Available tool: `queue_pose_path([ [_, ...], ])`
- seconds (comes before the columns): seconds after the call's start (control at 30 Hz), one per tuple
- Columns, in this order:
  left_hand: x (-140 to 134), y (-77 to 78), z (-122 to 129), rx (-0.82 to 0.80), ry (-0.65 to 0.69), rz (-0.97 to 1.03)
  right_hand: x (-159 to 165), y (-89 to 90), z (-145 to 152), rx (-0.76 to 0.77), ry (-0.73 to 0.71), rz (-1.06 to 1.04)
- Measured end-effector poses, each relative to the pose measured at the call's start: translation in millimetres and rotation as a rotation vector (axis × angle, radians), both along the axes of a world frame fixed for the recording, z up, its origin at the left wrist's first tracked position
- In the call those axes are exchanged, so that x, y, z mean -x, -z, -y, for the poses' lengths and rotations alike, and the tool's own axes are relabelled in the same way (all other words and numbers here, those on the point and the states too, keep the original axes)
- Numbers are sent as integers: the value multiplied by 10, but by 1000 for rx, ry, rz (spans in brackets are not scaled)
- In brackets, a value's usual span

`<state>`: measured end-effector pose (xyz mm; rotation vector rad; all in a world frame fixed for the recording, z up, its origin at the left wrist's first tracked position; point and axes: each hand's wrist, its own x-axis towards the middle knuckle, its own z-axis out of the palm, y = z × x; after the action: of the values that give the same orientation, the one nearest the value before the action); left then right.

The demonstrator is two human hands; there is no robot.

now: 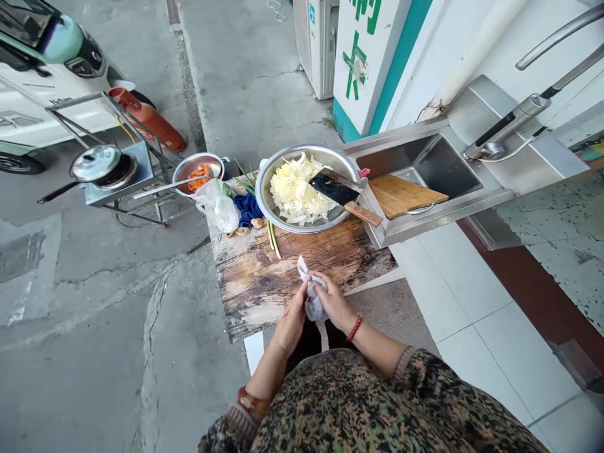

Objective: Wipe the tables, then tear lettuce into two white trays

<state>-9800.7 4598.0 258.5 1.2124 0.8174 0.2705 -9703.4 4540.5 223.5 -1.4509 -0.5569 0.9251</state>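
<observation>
In front of my body, both hands come together over a crumpled white cloth [313, 306], which may be a paper tissue. My right hand [336, 304] curls its fingers around it from the right. From the left, my left hand [293, 319] presses against it with fingers held together. Beyond them, a large steel basin [307, 230] of chopped cabbage [297, 189] stands on the wood-patterned tabletop [264, 277]. Across its right rim lies a cleaver [363, 212] with a dark blade and wooden handle, pointing toward the sink.
Left of the basin are spring onions [272, 239], a blue cloth [247, 209], a plastic bag [219, 211] and a bowl of orange pieces [199, 176]. A cutting board [401, 195] leans in the sink [443, 167]. A lidded pan [97, 165] sits on a stove by a gas cylinder [148, 119].
</observation>
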Motion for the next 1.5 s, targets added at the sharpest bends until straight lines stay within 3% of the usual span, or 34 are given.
queue_pose_path([
  [0.1,175,19,-212,-62,129,-35,-487,102,114,91,46,223],
  [0.23,633,139,-641,-86,89,-199,-1192,406,215,335,257,627],
  [0.33,1103,223,-1005,-40,81,-282,-1270,678,183,517,273,875],
  [0.43,1635,280,-1390,-22,52,-338,-744,831,-30,598,406,919],
  [0.53,2127,339,-1762,-18,-11,-406,263,786,-597,519,448,774],
  [0.63,2484,386,-2076,-17,-38,-436,1321,576,-1493,291,213,509],
  [0.7,2641,391,-2235,-9,-47,-432,1771,383,-2024,136,86,279],
  [0.8,2804,362,-2393,6,-80,-395,1839,147,-2301,38,39,187],
  [0.87,2893,338,-2449,21,-120,-367,1597,108,-2113,90,129,243],
  [0.93,2970,329,-2470,45,-155,-354,1365,181,-1787,197,251,313],
  [1.0,3017,336,-2470,62,-189,-349,1330,331,-1528,289,337,409],
  [1.07,3015,344,-2477,64,-214,-335,1527,476,-1475,312,346,541],
  [1.13,2951,343,-2527,61,-198,-308,1830,529,-1622,255,180,599],
  [1.23,2737,337,-2735,-22,-166,-281,2084,394,-1948,124,-62,499],
  [1.33,2392,331,-3088,-266,-183,-272,1887,177,-2038,111,-3,354],
  [1.5,1596,203,-3801,-698,-144,-226,1301,45,-1702,231,254,134],
])
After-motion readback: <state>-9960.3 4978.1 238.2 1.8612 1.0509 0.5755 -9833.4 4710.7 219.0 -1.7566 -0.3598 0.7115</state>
